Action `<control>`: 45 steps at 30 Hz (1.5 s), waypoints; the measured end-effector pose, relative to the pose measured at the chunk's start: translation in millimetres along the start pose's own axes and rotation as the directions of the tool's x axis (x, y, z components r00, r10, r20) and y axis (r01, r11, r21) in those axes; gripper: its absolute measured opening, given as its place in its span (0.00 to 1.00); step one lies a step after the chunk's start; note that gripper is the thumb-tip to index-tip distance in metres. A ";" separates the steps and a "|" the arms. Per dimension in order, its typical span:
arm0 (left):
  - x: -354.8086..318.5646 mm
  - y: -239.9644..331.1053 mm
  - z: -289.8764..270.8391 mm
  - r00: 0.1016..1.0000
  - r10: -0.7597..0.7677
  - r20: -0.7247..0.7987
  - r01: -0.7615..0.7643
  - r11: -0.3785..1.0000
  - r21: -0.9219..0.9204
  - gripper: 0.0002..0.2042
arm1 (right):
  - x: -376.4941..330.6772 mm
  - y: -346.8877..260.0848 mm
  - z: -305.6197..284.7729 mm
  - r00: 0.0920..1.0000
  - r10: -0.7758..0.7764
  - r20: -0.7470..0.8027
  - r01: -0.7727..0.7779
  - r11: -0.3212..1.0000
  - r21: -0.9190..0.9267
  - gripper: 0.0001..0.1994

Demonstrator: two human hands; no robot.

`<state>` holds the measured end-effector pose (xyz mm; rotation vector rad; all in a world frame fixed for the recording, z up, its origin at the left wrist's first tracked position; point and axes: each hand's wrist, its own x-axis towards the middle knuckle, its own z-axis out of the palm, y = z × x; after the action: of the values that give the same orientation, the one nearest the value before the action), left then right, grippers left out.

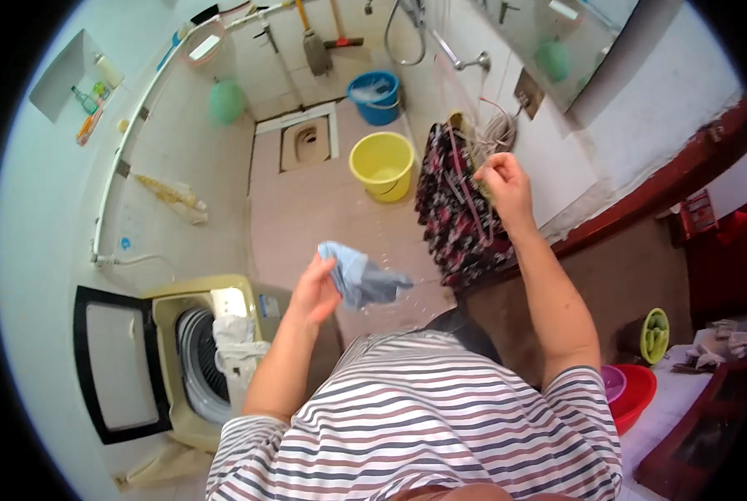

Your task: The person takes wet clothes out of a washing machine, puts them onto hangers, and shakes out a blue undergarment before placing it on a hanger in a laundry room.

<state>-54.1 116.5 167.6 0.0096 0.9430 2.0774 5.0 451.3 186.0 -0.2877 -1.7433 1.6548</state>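
Observation:
My left hand [313, 294] is closed on a small light blue and grey-blue cloth [358, 277], which hangs off to the right from its fingers over the floor. Raised toward the right wall, my right hand [507, 188] has its thumb and fingers pinched together. Whether anything is between those fingertips I cannot make out. Just beside that hand hangs a dark garment with pink flowers [445, 196]. Pink hangers [465, 190] lie across it, and a pale coil of cord or hose [497, 134] hangs above.
At left stands a top-loading washing machine [246, 292], lid raised, white cloth [238, 338] over its rim. Ahead are a yellow bucket [382, 165], a blue bucket [375, 100] and a squat toilet [306, 142]. A red basin [639, 401] is at lower right; a mirror [549, 50] hangs upper right.

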 end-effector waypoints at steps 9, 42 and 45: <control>5.2 71.0 35.0 0.968 0.247 0.034 -0.248 0.938 0.244 0.11 | 0.4 8.9 41.7 0.991 0.107 0.078 -0.113 0.991 0.075 0.08; -12.9 171.7 84.8 0.756 0.607 0.246 -0.559 0.793 -0.240 0.19 | 3.7 -49.6 57.0 0.933 -0.055 0.355 -0.119 0.885 0.450 0.07; -5.5 180.0 79.0 0.728 0.651 0.216 -0.595 0.756 -0.272 0.17 | -12.7 -40.0 49.9 0.929 0.050 0.368 -0.172 0.936 0.306 0.06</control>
<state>-149.0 95.0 338.5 0.6160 0.5903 2.6800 -4.6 398.3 222.7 0.0797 -1.6776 2.1583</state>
